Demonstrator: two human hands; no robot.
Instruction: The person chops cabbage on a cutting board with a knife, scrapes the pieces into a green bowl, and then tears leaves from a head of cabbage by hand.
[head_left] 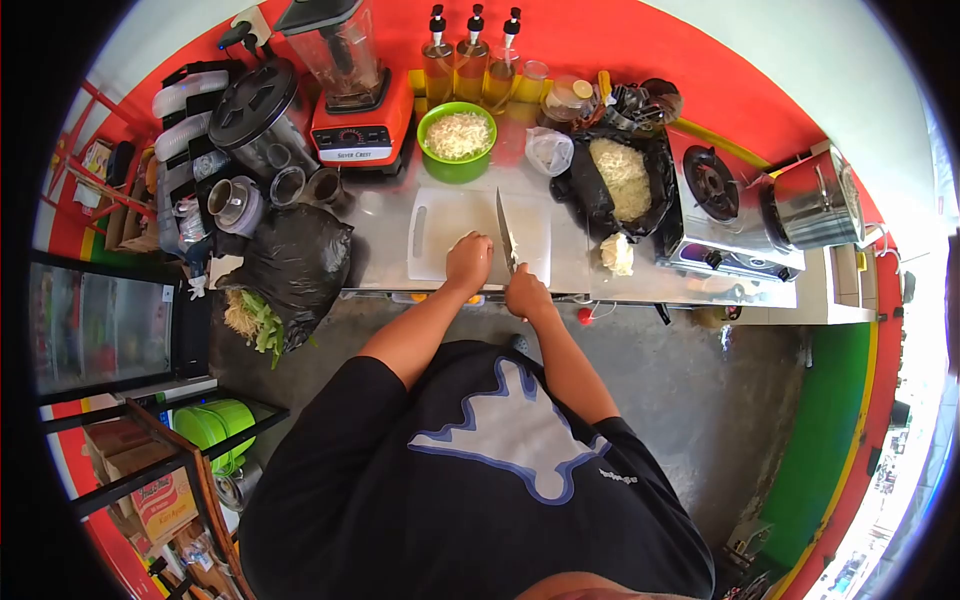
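A white cutting board (438,228) lies on the steel counter in front of me. My left hand (470,262) is closed on the board, its fingers curled over something pale that is mostly hidden. Beside it my right hand (527,294) is wrapped round the handle of a long knife (506,225), whose blade points away from me over the board. Small pale shreds lie along the blade. Beyond the board stands a green bowl (457,169) heaped with pale shreds. Right of the board sits a pale chunk (617,255), near a black bag (657,172) holding more shreds.
A red blender (352,134) and pump bottles (472,65) stand at the back. At left are dark containers and a black plastic bag (298,262) with green stalks (262,322). A gas stove (735,220) with a steel pot (815,200) is at right.
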